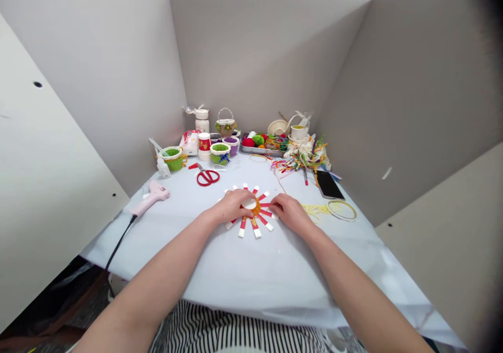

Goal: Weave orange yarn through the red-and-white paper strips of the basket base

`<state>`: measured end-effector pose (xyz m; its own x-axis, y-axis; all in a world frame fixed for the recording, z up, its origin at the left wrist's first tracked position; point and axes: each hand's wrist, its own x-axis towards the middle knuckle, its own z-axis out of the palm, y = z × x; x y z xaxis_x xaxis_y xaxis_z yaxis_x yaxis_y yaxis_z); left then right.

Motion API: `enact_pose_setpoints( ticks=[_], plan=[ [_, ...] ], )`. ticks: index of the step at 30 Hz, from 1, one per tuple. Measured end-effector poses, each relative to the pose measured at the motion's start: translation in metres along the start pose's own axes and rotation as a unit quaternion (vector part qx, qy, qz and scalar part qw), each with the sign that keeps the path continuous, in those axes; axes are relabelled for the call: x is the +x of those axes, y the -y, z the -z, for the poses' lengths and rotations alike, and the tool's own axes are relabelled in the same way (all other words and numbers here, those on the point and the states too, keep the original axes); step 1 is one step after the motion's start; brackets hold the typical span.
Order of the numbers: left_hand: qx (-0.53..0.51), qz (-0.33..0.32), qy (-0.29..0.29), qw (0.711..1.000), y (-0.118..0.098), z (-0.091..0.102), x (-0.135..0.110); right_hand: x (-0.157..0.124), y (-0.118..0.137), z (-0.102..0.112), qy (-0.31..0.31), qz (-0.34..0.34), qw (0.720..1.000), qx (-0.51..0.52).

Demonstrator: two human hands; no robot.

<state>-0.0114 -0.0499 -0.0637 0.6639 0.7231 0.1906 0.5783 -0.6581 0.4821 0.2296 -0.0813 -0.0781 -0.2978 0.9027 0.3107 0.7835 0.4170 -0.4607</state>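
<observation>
A paper cup cut into red-and-white strips lies flattened like a sunburst on the table, its white round base in the middle with orange cord wound around it. My left hand rests on the left strips, fingers curled by the base. My right hand sits on the right strips, fingertips pinched at the orange cord by the hub. A thin cord runs from there toward the back.
Red scissors, a pink glue gun with black cable, decorated cups, a metal tray of yarn, ribbon scraps, a phone and a tape ring surround the work. Grey partition walls enclose the table.
</observation>
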Motion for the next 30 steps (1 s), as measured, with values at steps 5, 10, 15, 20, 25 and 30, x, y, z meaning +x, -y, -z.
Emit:
enact_pose_setpoints(
  ticks=[5, 10, 15, 20, 25, 30],
  plan=[
    [-0.013, -0.031, 0.009, 0.999, 0.002, 0.001, 0.000, 0.004, 0.002, -0.009, -0.012, -0.051, 0.999, -0.007],
    [-0.017, -0.030, 0.031, 0.999, 0.001, 0.015, -0.005, -0.001, 0.006, -0.010, 0.000, -0.019, 0.999, 0.037],
    [-0.027, -0.025, 0.048, 0.998, 0.001, 0.021, -0.008, -0.008, 0.016, -0.009, 0.024, 0.033, 0.997, 0.061],
    [-0.025, -0.010, 0.033, 0.999, -0.002, 0.015, -0.006, -0.010, 0.021, -0.009, 0.036, 0.038, 0.996, 0.065],
    [-0.017, -0.015, 0.038, 0.999, 0.000, 0.009, -0.002, -0.011, 0.017, -0.007, 0.047, 0.046, 0.995, 0.074],
    [-0.029, -0.033, 0.057, 0.997, 0.008, 0.010, -0.001, -0.016, 0.014, 0.013, 0.068, 0.047, 0.992, 0.100]
  ],
)
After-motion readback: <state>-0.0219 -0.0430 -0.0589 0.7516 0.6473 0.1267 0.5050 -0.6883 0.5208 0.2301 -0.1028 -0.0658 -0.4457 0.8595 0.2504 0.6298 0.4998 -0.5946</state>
